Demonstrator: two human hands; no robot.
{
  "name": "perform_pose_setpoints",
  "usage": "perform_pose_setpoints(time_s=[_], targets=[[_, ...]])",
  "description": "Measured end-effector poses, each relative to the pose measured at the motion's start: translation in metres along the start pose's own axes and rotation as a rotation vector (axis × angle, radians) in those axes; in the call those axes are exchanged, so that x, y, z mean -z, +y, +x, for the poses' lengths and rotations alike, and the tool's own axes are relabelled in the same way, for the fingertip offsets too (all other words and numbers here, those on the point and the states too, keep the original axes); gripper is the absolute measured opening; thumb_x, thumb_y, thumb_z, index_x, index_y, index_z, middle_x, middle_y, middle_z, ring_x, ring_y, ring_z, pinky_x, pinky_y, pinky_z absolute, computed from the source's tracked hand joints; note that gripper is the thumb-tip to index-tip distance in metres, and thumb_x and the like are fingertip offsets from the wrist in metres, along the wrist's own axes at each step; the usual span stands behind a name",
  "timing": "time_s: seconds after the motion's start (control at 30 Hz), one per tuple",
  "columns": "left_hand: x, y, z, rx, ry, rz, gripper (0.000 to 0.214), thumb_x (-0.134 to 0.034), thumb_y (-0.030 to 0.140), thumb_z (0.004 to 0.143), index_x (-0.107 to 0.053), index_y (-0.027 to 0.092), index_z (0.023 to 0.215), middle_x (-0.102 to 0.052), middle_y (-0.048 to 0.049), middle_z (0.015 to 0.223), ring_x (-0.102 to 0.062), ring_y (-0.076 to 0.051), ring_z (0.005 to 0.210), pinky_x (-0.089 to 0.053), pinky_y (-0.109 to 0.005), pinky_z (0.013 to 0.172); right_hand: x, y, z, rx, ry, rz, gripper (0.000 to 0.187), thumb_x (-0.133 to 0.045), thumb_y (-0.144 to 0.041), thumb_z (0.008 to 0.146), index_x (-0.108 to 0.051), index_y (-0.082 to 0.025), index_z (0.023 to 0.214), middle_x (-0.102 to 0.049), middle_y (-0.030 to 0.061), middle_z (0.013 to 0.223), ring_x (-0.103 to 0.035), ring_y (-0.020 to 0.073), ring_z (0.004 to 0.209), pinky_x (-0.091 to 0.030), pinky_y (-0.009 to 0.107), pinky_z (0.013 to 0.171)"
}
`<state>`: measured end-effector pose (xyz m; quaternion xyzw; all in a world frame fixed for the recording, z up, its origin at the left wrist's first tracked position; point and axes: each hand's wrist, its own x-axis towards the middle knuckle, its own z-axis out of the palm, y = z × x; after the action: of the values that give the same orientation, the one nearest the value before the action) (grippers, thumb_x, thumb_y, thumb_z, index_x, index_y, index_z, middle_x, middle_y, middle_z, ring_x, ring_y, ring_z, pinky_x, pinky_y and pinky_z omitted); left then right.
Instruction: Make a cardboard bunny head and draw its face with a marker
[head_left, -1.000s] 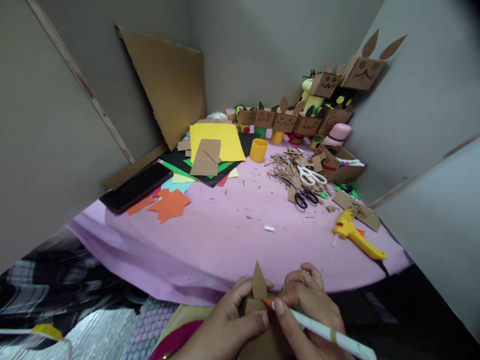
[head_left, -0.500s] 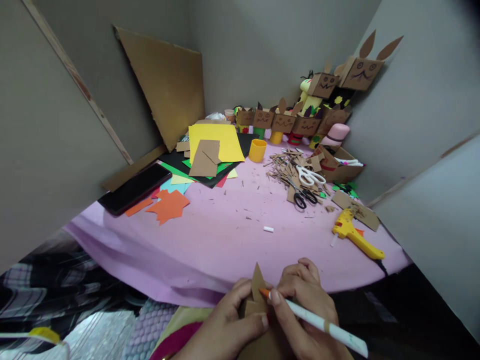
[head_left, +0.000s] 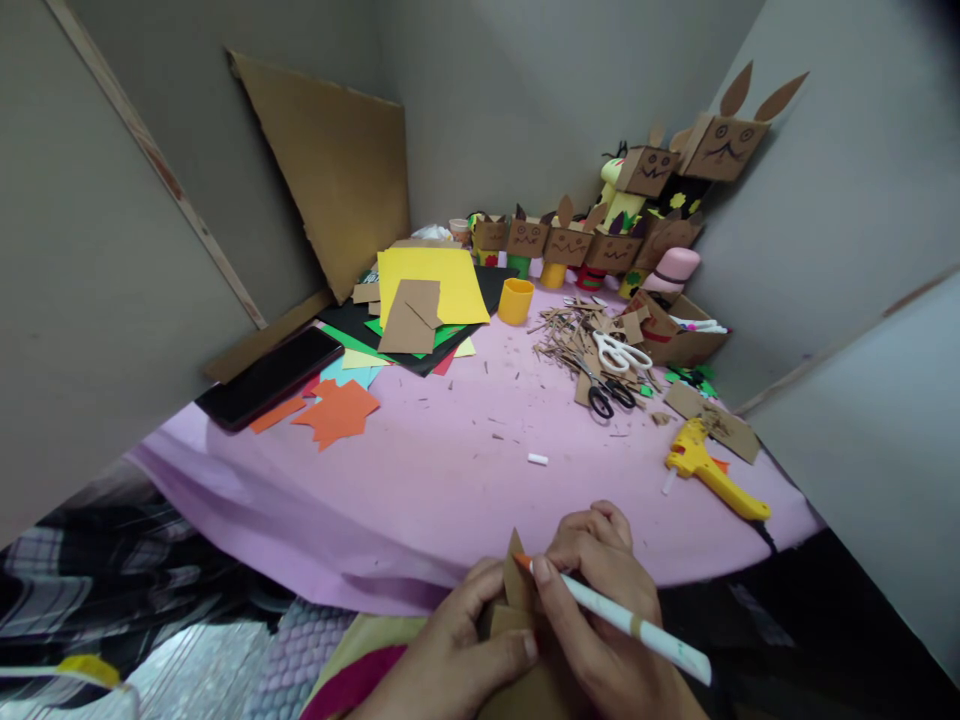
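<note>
At the bottom centre my left hand (head_left: pixel 457 650) is closed on a brown cardboard piece (head_left: pixel 516 590) with a pointed ear sticking up. My right hand (head_left: pixel 600 610) grips a white marker (head_left: pixel 630 625) with an orange tip, and the tip touches the pointed ear near its top. Both hands are held over my lap, just in front of the near edge of the pink table (head_left: pixel 450 480).
On the table lie a yellow glue gun (head_left: pixel 709 470), white scissors (head_left: pixel 622 352), black scissors (head_left: pixel 604 392), cardboard scraps, coloured paper sheets (head_left: pixel 427 290), a yellow cup (head_left: pixel 516 300) and a black phone (head_left: pixel 270 375). Cardboard animal figures (head_left: pixel 585 240) line the back corner.
My right hand has slid the marker tip upward along the pointed ear. My left hand and the cardboard piece have stayed in place.
</note>
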<state>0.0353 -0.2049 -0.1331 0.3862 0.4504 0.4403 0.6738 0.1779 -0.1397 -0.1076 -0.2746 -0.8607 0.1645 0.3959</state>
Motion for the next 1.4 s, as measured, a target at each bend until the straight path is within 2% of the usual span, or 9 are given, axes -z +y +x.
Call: perform_pose_setpoints(time_s=[0.3, 0.57, 0.8, 1.07, 1.23, 1.4], targets=[[0.001, -0.002, 0.001, -0.032, -0.012, -0.045, 0.046, -0.063, 0.016, 0.073, -0.059, 0.029, 0.117, -0.056, -0.0021, 0.12, -0.049, -0.024, 0.116, -0.033, -0.04, 0.103, -0.006, -0.001, 0.004, -0.064, 0.05, 0.021, 0.019, -0.046, -0.006, 0.084, -0.048, -0.018, 0.07, -0.05, -0.0011, 0.061, -0.048, 0.0158, 0.065, -0.032, 0.045, 0.08], [0.001, -0.002, 0.0, -0.034, -0.017, -0.065, 0.042, -0.065, 0.02, 0.074, -0.061, 0.028, 0.115, -0.056, -0.0033, 0.113, -0.049, -0.025, 0.113, -0.034, -0.042, 0.101, -0.002, 0.001, 0.003, -0.073, 0.079, 0.038, 0.018, -0.048, -0.007, 0.084, -0.047, -0.019, 0.072, -0.051, -0.0014, 0.062, -0.048, 0.0153, 0.064, -0.031, 0.047, 0.083], [-0.001, -0.002, -0.001, 0.038, 0.006, -0.096, 0.041, -0.064, 0.018, 0.073, -0.062, 0.024, 0.113, -0.054, -0.005, 0.115, -0.049, -0.028, 0.114, -0.041, -0.039, 0.091, 0.01, 0.006, -0.018, -0.035, -0.065, 0.099, 0.016, -0.051, -0.006, 0.081, -0.047, -0.02, 0.073, -0.051, -0.0044, 0.061, -0.051, 0.0135, 0.063, -0.028, 0.046, 0.089], [-0.002, 0.002, -0.004, 0.104, 0.034, -0.073, 0.038, -0.062, 0.016, 0.073, -0.062, 0.027, 0.11, -0.055, -0.0026, 0.115, -0.051, -0.025, 0.115, -0.041, -0.035, 0.088, 0.013, 0.004, -0.027, -0.049, -0.122, 0.071, 0.017, -0.048, -0.009, 0.083, -0.045, -0.02, 0.07, -0.049, -0.0055, 0.059, -0.052, 0.0123, 0.061, -0.028, 0.043, 0.09], [-0.002, 0.0, -0.003, 0.1, 0.044, -0.065, 0.038, -0.064, 0.017, 0.073, -0.063, 0.027, 0.109, -0.055, -0.0016, 0.114, -0.053, -0.024, 0.11, -0.04, -0.036, 0.09, 0.01, 0.006, -0.026, -0.053, -0.154, 0.058, 0.016, -0.048, -0.01, 0.084, -0.046, -0.02, 0.07, -0.05, -0.0048, 0.061, -0.053, 0.0122, 0.061, -0.028, 0.044, 0.091], [-0.002, 0.0, -0.003, 0.102, 0.033, -0.08, 0.038, -0.064, 0.018, 0.072, -0.063, 0.027, 0.109, -0.053, -0.003, 0.115, -0.048, -0.027, 0.116, -0.041, -0.038, 0.09, 0.009, 0.007, -0.026, -0.048, -0.171, 0.047, 0.015, -0.05, -0.009, 0.082, -0.047, -0.019, 0.071, -0.051, -0.0041, 0.063, -0.055, 0.0128, 0.063, -0.028, 0.045, 0.091]])
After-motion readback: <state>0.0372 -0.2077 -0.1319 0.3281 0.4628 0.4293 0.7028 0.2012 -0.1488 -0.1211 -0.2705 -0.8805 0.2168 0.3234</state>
